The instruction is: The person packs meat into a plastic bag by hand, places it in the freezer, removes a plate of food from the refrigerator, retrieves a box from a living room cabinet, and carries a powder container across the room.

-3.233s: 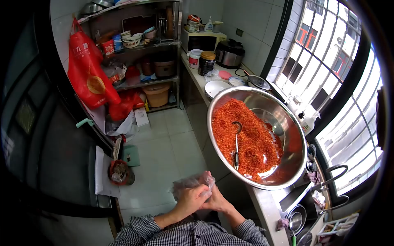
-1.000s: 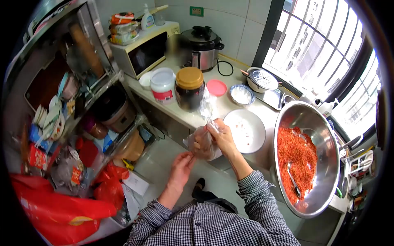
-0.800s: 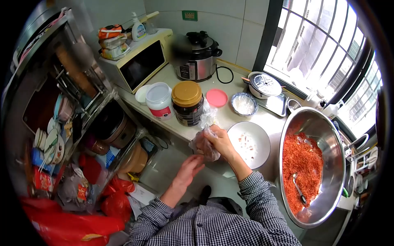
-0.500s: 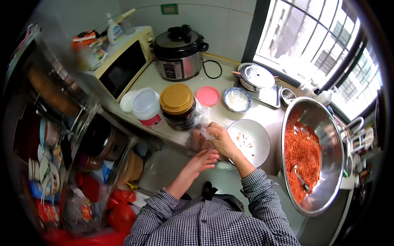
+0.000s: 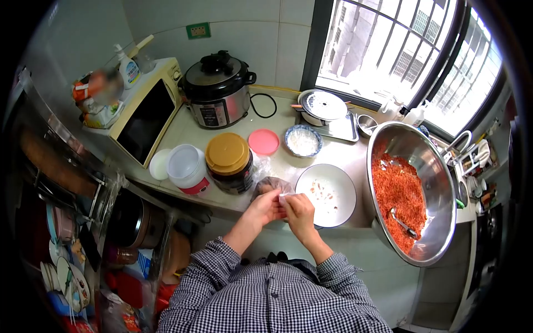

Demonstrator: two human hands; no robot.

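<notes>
A clear plastic bag (image 5: 276, 183) with something brownish inside sits at the counter's front edge. My left hand (image 5: 263, 210) is closed at the near side of the bag, its fingers partly hidden behind the gathered plastic. My right hand (image 5: 300, 212) pinches the bag's gathered neck, its fingertips meeting those of the left. Just right of the bag stands a white bowl (image 5: 338, 191) with reddish-brown bits on its bottom. Left of it is a dark jar with a gold lid (image 5: 227, 154).
A large steel basin (image 5: 444, 225) of red shredded food holds a spoon (image 5: 403, 223) at the right. Behind are a pink lid (image 5: 264, 142), a patterned bowl (image 5: 303, 141) and a pressure cooker (image 5: 215, 91). A white tub (image 5: 186, 166) and a microwave (image 5: 145, 119) stand left.
My left hand has moved up from below the bag to its neck, its fingers now closed beside my right hand. The camera view has shifted, moving the counter things leftward.
</notes>
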